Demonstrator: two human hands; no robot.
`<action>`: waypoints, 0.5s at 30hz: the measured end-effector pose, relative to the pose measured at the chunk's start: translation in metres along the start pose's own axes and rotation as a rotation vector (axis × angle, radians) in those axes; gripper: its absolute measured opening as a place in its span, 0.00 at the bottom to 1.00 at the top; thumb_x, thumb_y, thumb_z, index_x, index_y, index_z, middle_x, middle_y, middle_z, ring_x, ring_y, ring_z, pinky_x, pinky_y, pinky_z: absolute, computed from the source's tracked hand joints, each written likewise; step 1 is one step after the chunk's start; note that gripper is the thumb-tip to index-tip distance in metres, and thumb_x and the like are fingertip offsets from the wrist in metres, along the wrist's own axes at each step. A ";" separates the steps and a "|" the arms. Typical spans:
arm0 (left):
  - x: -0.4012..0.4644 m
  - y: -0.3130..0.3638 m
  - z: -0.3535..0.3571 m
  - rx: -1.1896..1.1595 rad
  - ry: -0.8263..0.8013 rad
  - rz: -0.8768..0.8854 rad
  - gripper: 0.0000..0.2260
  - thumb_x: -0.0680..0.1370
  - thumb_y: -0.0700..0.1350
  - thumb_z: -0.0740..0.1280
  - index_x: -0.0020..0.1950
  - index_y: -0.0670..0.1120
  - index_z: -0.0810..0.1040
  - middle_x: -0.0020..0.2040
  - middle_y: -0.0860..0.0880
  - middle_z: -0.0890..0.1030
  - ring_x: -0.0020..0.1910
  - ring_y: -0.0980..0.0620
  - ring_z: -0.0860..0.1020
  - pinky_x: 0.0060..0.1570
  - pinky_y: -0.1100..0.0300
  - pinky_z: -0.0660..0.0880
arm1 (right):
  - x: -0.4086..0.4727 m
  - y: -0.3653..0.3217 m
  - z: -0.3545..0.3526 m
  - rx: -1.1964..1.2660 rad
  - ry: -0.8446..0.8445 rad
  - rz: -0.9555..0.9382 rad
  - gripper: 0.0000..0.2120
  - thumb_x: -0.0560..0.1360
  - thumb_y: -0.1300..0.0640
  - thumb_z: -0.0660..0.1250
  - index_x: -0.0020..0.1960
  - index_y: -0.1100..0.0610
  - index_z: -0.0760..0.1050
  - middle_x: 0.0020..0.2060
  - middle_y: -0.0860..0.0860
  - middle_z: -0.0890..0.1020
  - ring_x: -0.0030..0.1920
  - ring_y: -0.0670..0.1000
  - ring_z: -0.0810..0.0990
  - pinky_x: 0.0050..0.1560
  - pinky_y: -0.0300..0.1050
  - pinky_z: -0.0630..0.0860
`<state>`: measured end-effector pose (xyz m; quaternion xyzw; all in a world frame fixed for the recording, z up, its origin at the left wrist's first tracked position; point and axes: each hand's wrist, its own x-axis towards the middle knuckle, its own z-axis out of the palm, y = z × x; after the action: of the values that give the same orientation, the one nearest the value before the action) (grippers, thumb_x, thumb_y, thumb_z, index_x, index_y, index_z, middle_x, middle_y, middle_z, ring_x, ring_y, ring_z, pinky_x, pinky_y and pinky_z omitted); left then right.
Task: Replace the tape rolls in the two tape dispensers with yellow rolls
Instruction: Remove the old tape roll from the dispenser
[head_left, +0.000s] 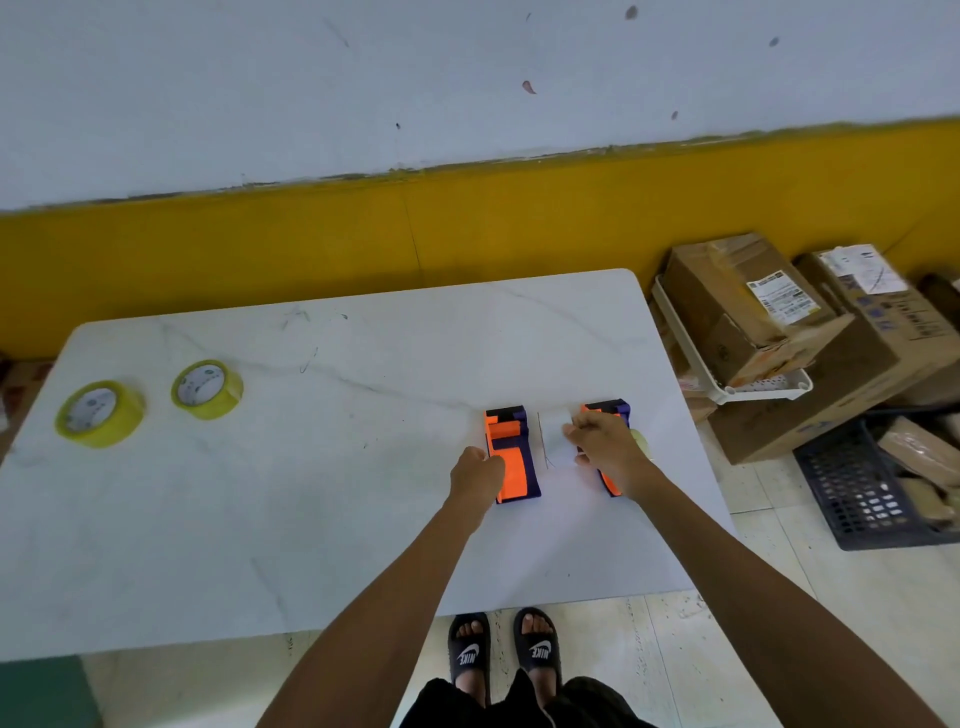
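The white table (322, 519) lies bare between the two yellow tape rolls (100, 413) at its far left and the two orange dispensers (511, 452) at right. Only a narrow gap separates the dispensers. Cardboard boxes (753, 306) crowd the floor just beyond the right edge.

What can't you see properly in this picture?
Head view:
- Right dispenser: mostly covered by the right hand; its roll cannot be made out.
- Left dispenser: near end hidden by the left hand.
- Yellow rolls: label print too small.
- Boxes: cut off by the right edge.
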<state>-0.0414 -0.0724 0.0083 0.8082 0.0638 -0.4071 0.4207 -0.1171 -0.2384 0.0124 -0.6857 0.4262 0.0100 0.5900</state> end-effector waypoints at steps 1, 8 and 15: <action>-0.003 -0.003 -0.001 0.012 -0.004 0.011 0.13 0.77 0.41 0.58 0.62 0.44 0.70 0.50 0.46 0.71 0.44 0.49 0.69 0.36 0.61 0.66 | 0.000 -0.002 0.000 0.004 -0.006 -0.014 0.08 0.77 0.59 0.66 0.38 0.57 0.74 0.34 0.51 0.74 0.35 0.49 0.73 0.38 0.40 0.77; -0.010 0.014 -0.033 -0.019 0.158 0.134 0.12 0.77 0.41 0.58 0.57 0.43 0.76 0.49 0.47 0.77 0.42 0.51 0.73 0.35 0.63 0.69 | 0.004 -0.033 0.020 0.047 -0.126 -0.130 0.07 0.78 0.61 0.65 0.40 0.60 0.73 0.36 0.53 0.74 0.36 0.50 0.74 0.36 0.42 0.74; -0.030 0.035 -0.085 -0.329 0.191 0.191 0.10 0.77 0.45 0.60 0.46 0.43 0.80 0.48 0.42 0.84 0.49 0.44 0.82 0.53 0.51 0.77 | 0.000 -0.079 0.085 0.060 -0.351 -0.247 0.07 0.78 0.61 0.65 0.42 0.61 0.73 0.39 0.58 0.76 0.41 0.55 0.75 0.38 0.45 0.77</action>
<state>0.0059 -0.0251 0.0784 0.7661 0.0922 -0.2710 0.5754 -0.0285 -0.1738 0.0497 -0.7026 0.2299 0.0441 0.6720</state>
